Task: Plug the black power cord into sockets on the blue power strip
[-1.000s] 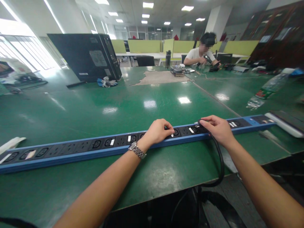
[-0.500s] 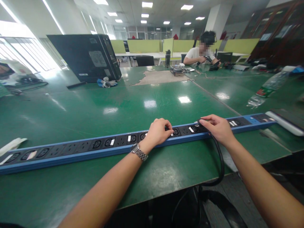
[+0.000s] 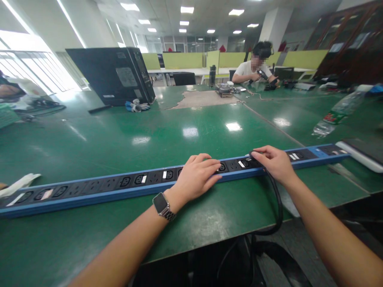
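A long blue power strip (image 3: 155,177) with black sockets, several marked by white labels, lies across the green table. My left hand (image 3: 196,175) rests palm down over the strip's middle, its fingers stretched out and apart, covering some sockets. Between the thumb and fingers of my right hand (image 3: 275,163) is a black plug (image 3: 253,160), mostly hidden, against the strip's right half. Whether it sits fully in a socket I cannot tell. Its thick black cable (image 3: 280,201) hangs from under that hand and curves over the table's front edge.
A black computer case (image 3: 119,77) stands at the far left, with gloves (image 3: 137,105) beside it. To the right lies a plastic bottle (image 3: 338,111). A white cloth-like item (image 3: 22,185) touches the strip's left end. Across the table a person (image 3: 254,67) handles a dark object.
My left hand has gone from curled fingertips on the strip to a flatter, spread pose, its wrist shifting left and turning the watch face up. My right hand stays on the plug.
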The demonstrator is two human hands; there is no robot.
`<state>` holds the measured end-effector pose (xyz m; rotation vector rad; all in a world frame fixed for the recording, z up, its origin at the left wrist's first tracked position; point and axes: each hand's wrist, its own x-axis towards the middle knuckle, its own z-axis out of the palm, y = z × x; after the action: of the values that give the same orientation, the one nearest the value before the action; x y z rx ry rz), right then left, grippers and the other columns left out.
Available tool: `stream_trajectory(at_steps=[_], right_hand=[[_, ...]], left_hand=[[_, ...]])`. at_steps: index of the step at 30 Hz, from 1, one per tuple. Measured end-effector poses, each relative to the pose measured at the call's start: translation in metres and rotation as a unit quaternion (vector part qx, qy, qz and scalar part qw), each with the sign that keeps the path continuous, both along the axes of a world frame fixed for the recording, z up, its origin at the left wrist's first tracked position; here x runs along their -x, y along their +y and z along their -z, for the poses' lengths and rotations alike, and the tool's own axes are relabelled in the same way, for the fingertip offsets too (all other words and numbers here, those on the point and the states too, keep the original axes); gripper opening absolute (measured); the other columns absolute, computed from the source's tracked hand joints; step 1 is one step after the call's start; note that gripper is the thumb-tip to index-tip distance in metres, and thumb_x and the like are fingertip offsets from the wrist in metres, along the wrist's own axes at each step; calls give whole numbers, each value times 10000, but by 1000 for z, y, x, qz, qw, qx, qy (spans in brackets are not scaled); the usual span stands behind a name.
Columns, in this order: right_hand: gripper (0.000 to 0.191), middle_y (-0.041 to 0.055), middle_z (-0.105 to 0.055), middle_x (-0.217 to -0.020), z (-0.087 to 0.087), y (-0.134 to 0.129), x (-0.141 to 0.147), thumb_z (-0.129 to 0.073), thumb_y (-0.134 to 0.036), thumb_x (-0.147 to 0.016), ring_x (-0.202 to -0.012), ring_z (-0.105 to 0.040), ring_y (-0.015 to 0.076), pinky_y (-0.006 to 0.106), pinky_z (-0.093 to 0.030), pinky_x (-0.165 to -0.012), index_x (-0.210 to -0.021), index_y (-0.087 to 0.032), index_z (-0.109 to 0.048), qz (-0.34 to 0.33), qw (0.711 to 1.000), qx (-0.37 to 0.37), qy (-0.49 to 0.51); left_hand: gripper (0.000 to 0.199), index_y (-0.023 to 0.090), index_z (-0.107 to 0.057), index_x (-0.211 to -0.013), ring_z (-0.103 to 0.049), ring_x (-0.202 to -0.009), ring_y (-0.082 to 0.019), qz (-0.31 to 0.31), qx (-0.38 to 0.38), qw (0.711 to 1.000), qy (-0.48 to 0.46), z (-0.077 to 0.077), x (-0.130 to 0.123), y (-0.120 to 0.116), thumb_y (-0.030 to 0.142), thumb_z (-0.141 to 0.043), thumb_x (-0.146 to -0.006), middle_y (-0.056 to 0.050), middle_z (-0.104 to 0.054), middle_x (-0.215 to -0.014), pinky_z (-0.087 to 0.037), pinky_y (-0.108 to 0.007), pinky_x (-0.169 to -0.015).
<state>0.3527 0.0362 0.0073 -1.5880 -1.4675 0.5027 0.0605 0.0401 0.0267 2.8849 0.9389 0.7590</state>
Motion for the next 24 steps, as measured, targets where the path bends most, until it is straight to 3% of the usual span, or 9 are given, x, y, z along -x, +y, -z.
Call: stream_trajectory(at_steps=[3,6,13,15,19,22,24], right_hand=[[481,6,-610,-591,0,0,-1,-667,-592,-721,-532,-488,110,241,-366,-502,-914,-151,-698,4,1000,-7,-9],[489,8,-614,-599,1,0,-1,-661,-597,-726,-530,-494,111,240,-384,-497,-922,-151,-697,2,1000,-6,-2],[483,24,-641,-627,1,1,-3,-663,-584,-734,-533,-516,118,236,-393,-476,-932,-145,-696,-1,1000,-1,-7],[476,27,-649,-637,1,1,-2,-664,-576,-738,-537,-530,122,236,-395,-475,-936,-145,-697,0,1000,-2,-8],[469,22,-643,-616,2,2,-2,-665,-578,-733,-524,-525,122,238,-400,-476,-913,-146,-699,10,1000,-8,-8],[472,28,-651,-626,1,5,-4,-665,-580,-723,-533,-537,130,248,-412,-489,-905,-146,-701,6,1000,6,-2],[450,35,-657,-638,-7,6,-1,-666,-566,-717,-539,-545,135,253,-415,-498,-874,-146,-696,28,999,17,10]], left_hand=[[485,171,-561,-1297,-454,-1268,-313,18,2,997,72,4,8,-10,494,-481,-944,-68,-582,-1376,-382,-488,-997],[566,181,-506,-1359,-420,-1313,-311,10,29,996,86,8,11,-14,543,-485,-925,-68,-525,-1437,-363,-506,-1028],[461,199,-597,-1276,-472,-1244,-290,21,70,997,17,6,14,-14,477,-536,-914,-64,-605,-1352,-360,-491,-1057],[382,211,-664,-1176,-528,-1170,-271,30,87,995,-26,7,15,-14,460,-558,-905,-61,-674,-1248,-399,-471,-1025],[223,219,-721,-815,-636,-953,-206,64,81,985,-140,13,19,-26,307,-543,-915,-39,-756,-816,-467,-387,-937],[296,203,-631,-606,-637,-762,-177,30,1,981,-190,15,25,-38,230,-541,-887,-26,-670,-610,-487,-330,-776],[364,195,-537,-505,-554,-575,-134,-27,-62,976,-207,11,36,-38,218,-555,-868,1,-572,-510,-440,-289,-630]])
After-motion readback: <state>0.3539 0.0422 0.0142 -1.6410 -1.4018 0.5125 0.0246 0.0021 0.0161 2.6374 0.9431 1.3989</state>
